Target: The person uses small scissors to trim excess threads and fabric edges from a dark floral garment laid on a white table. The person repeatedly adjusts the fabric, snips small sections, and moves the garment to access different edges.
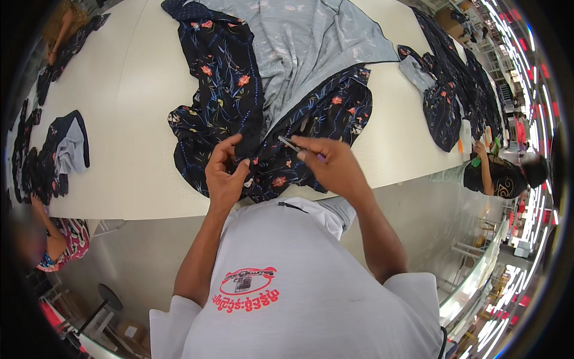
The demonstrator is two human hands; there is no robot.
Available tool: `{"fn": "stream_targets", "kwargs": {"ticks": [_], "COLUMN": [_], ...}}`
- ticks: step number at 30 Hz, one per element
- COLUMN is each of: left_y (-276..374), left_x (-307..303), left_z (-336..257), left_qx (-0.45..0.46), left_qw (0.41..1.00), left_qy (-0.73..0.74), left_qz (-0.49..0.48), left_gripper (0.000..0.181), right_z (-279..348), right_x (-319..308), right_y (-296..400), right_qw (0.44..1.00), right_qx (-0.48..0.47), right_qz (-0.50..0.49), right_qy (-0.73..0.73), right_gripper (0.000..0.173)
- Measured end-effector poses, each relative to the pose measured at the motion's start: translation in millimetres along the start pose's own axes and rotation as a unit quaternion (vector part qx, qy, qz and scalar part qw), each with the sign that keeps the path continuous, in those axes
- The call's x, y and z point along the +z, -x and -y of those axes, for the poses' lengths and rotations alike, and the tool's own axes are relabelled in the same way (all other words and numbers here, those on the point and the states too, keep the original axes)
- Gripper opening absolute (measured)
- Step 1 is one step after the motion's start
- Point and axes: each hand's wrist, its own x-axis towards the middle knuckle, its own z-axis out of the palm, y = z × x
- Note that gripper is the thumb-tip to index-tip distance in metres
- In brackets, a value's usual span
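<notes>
A dark floral garment lies spread on the table before me, its pale grey-blue inner side turned up in the middle. My left hand pinches a fold of the dark cloth near the table's front edge, thumb and fingers on the fabric. Just right of it, my right hand holds a small pair of thread snips, blades pointing left toward the cloth. Part of the tool is hidden inside the fingers, with a bit of purple showing. Whether the blades touch any thread I cannot tell.
The pale table curves along both sides. More dark floral garments lie at the right and a folded one at the left. One person stands at the right, another at the left. A round-seated stool stands below left.
</notes>
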Motion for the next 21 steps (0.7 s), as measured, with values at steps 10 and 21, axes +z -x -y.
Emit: {"fn": "stream_targets", "kwargs": {"ticks": [10,21], "left_y": [2,-1], "left_x": [3,7], "left_z": [-17,-21], "left_qx": [-0.136,-0.132], "left_qw": [0.984,0.984], "left_qy": [-0.101,-0.090], "left_qz": [0.059,0.082], "left_gripper": [0.042,0.044], "right_z": [-21,-18], "right_x": [51,56], "right_y": [8,5], "right_qw": [0.999,1.000], "right_qx": [0.041,0.023], "right_qz": [-0.010,0.000], "right_qy": [0.024,0.021], "right_gripper": [0.033,0.032]}}
